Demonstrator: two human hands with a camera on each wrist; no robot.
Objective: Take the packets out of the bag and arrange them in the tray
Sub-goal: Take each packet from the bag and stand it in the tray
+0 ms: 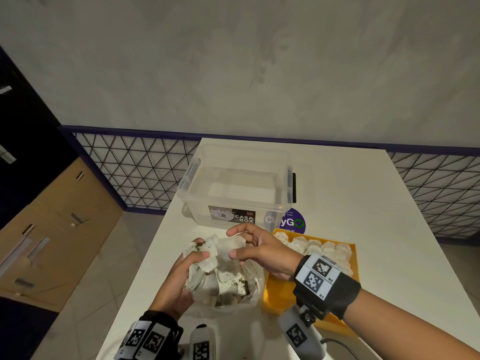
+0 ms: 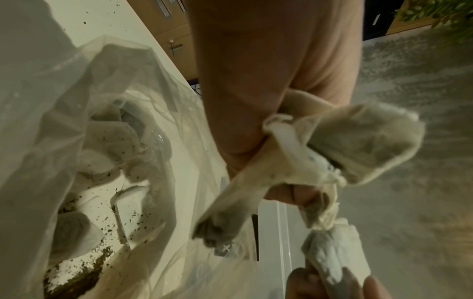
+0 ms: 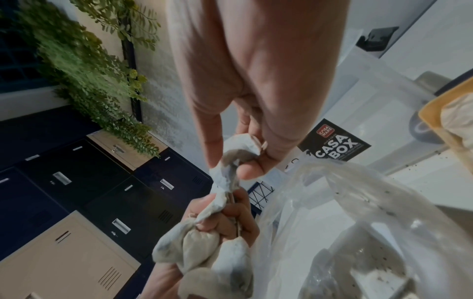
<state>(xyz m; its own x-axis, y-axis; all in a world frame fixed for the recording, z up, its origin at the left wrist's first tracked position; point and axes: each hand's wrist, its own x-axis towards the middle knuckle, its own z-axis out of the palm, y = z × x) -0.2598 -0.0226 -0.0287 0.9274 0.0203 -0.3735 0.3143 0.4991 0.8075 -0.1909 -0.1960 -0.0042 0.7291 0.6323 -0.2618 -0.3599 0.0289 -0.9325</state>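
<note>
My left hand [image 1: 197,255] grips a bunch of small off-white packets [image 1: 207,258] just above the mouth of the clear plastic bag [image 1: 249,292]. My right hand [image 1: 232,244] pinches one packet [image 3: 236,155] at the top of that bunch between thumb and fingers. In the left wrist view the bunch [image 2: 358,141] hangs from my left hand [image 2: 276,161], and the right fingertips [image 2: 307,283] hold a packet [image 2: 332,250]. More packets and loose brown crumbs lie inside the bag [image 2: 102,161]. The yellow tray [image 1: 275,294] to the right holds a row of packets [image 1: 314,246].
A clear lidded storage box [image 1: 233,183] labelled CASA BOX stands behind the bag, with a purple round sticker [image 1: 294,223] beside it. The white table [image 1: 376,216] extends to the right. Crumbs speckle the table near the bag. Lockers stand off the table's left edge.
</note>
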